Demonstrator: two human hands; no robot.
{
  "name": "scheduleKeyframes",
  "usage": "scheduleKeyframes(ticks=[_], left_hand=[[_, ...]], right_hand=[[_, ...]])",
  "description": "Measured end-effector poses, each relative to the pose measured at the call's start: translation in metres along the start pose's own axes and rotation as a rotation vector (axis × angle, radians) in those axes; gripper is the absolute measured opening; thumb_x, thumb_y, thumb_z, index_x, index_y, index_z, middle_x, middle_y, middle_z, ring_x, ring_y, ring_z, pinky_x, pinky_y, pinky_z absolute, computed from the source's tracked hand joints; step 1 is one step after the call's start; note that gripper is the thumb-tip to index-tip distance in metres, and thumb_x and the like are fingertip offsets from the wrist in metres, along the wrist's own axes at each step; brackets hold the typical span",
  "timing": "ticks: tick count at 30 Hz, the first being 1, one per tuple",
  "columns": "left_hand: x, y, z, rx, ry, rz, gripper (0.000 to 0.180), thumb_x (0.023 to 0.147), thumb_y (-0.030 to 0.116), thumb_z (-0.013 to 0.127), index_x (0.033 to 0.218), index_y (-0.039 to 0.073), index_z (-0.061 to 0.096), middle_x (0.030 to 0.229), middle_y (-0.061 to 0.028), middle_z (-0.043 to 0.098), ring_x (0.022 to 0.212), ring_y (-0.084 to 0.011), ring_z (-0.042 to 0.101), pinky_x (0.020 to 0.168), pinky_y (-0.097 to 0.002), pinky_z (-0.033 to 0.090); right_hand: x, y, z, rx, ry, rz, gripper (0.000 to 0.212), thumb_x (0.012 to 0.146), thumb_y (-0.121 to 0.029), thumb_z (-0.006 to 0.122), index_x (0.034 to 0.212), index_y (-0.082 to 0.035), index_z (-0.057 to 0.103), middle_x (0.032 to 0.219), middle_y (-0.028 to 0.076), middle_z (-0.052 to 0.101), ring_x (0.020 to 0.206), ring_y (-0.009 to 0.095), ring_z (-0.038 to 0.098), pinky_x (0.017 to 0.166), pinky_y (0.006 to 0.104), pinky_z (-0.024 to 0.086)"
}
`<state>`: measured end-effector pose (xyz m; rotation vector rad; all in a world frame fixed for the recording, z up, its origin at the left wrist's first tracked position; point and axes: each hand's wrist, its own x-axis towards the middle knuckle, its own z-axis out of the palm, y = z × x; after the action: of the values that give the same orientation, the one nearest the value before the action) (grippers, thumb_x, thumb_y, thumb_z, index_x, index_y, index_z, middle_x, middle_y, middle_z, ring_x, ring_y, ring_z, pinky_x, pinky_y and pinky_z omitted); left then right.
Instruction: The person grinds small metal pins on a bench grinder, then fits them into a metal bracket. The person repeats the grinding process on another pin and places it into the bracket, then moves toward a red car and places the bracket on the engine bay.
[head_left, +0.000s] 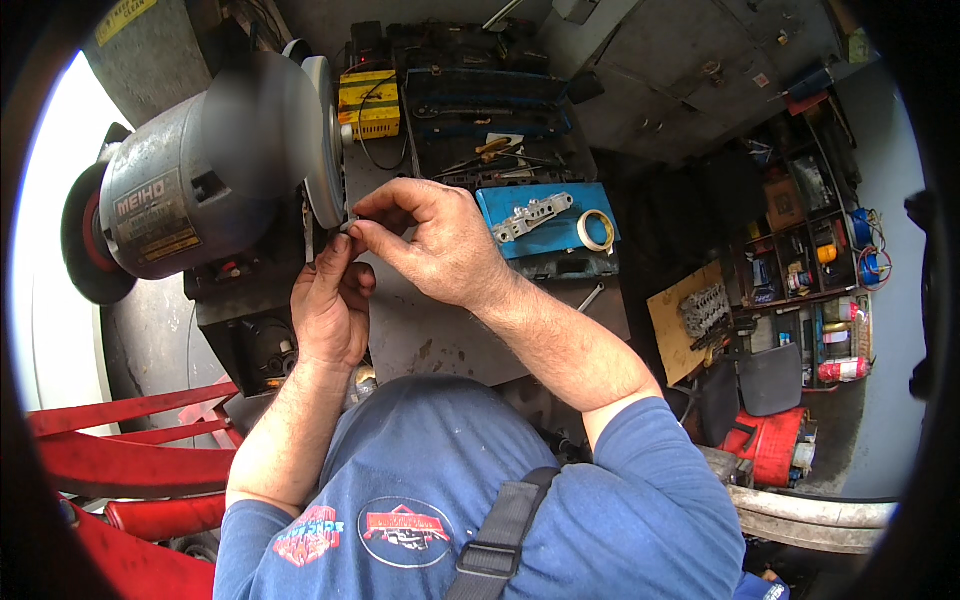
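Note:
Close to the grey wheel [322, 140] of a bench grinder [165, 190], my right hand [440, 240] is closed, thumb and forefinger pinching a small metal piece [348, 226]. Its kind is too small to make out. Just below, my left hand [335, 315] is closed too, its thumb and fingertips pressed together at the lower side of the same piece. Fingers hide most of it. Whether the piece touches the wheel I cannot tell.
Right of my hands, a silver metal part [530, 217] and a tape roll [595, 231] lie on a blue case [560, 250]. Behind stand a yellow box [368, 105] and an open toolbox [490, 105]. A wrench [591, 297] rests on the bench [430, 335]. Red metal bars [130, 460] are at lower left.

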<state>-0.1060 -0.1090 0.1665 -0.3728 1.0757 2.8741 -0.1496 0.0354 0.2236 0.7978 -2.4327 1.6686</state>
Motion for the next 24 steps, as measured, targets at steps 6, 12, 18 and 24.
scheduleKeyframes(ticks=[6,12,18,24], left_hand=[[-0.0004,0.0003,-0.0001,-0.001,0.001,-0.003,0.023,0.09,0.028,0.068,0.104,0.009,0.065,0.091,-0.0012,0.066,0.067,-0.008,0.055,0.061,-0.0196,0.042],[-0.0002,0.0002,0.0018,0.002,0.009,0.006,0.024,0.089,0.028,0.069,0.102,0.009,0.066,0.091,-0.0022,0.067,0.066,-0.0083,0.054,0.06,-0.0195,0.042],[0.0001,-0.0001,0.0005,-0.003,0.008,-0.005,0.023,0.089,0.028,0.069,0.101,0.009,0.066,0.091,-0.0025,0.067,0.066,-0.0082,0.055,0.06,-0.0194,0.043],[-0.0001,0.0,-0.0011,0.004,0.005,-0.004,0.023,0.09,0.029,0.068,0.1,0.009,0.067,0.09,-0.0023,0.067,0.066,-0.0078,0.055,0.06,-0.0195,0.042]], right_hand=[[-0.0001,-0.0007,-0.0003,0.018,0.0,0.007,0.022,0.086,-0.017,0.072,0.098,0.001,0.068,0.087,0.011,0.07,0.081,0.016,0.069,0.07,0.0268,0.056],[0.0,-0.0005,-0.0015,0.02,-0.011,0.015,0.023,0.087,-0.018,0.072,0.098,0.002,0.068,0.086,0.011,0.07,0.081,0.015,0.068,0.07,0.0261,0.056],[0.0004,-0.0002,-0.0005,0.011,-0.014,0.034,0.022,0.087,-0.018,0.071,0.097,0.002,0.068,0.086,0.011,0.07,0.08,0.014,0.068,0.07,0.0261,0.056],[0.0005,-0.0006,-0.0001,0.011,-0.019,0.039,0.023,0.088,-0.019,0.071,0.097,0.002,0.068,0.083,0.01,0.07,0.078,0.014,0.068,0.07,0.0259,0.056]])
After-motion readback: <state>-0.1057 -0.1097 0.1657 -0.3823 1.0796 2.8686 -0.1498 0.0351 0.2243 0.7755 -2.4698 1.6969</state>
